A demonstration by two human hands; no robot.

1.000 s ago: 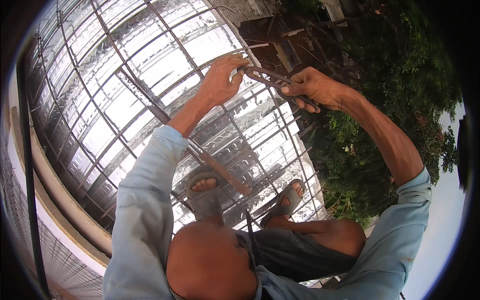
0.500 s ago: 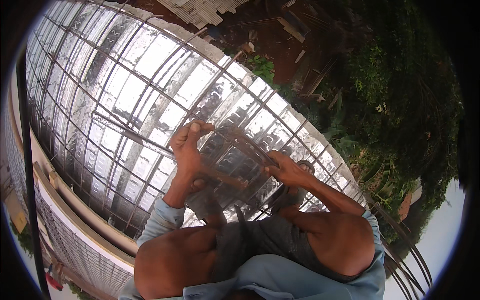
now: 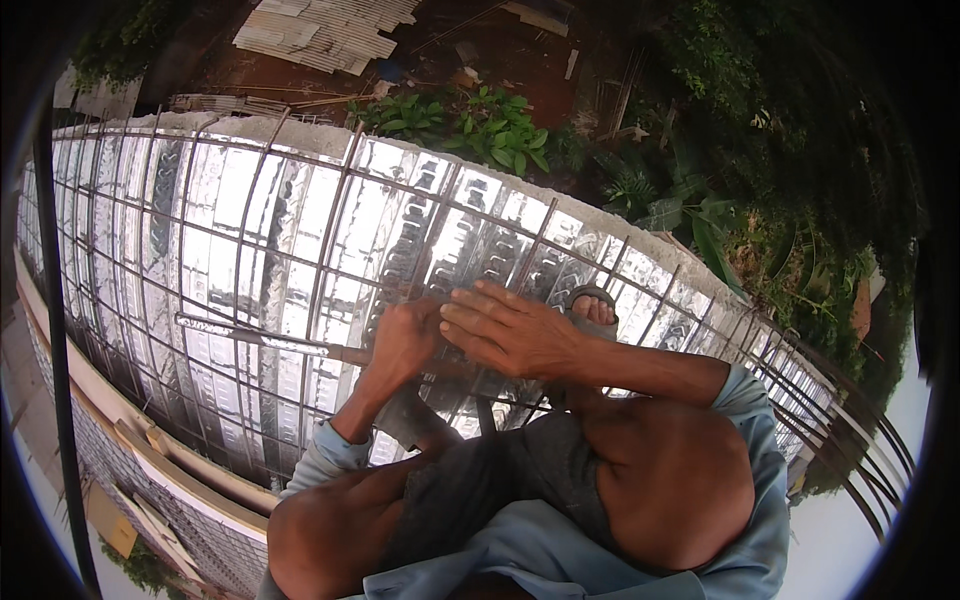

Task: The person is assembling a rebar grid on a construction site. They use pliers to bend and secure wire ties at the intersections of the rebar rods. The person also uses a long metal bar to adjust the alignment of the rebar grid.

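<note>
At the far left a black pole (image 3: 58, 350) runs down past wooden planks (image 3: 205, 470). Beside them spreads a shiny ribbed sheet (image 3: 213, 270), with a mesh (image 3: 320, 265) of steel rods over it, reaching in front of the person's feet. A bar (image 3: 290, 344) lies across the mesh, its right end near the left wrist. The left hand (image 3: 405, 335) is curled low over the mesh; whether it pinches anything cannot be told. The right hand (image 3: 515, 330) reaches across from the right, back upward, fingers straight and side by side, their tips overlapping the left hand; its palm is hidden. Just behind it shows a sandal (image 3: 598, 322) with bare toes.
</note>
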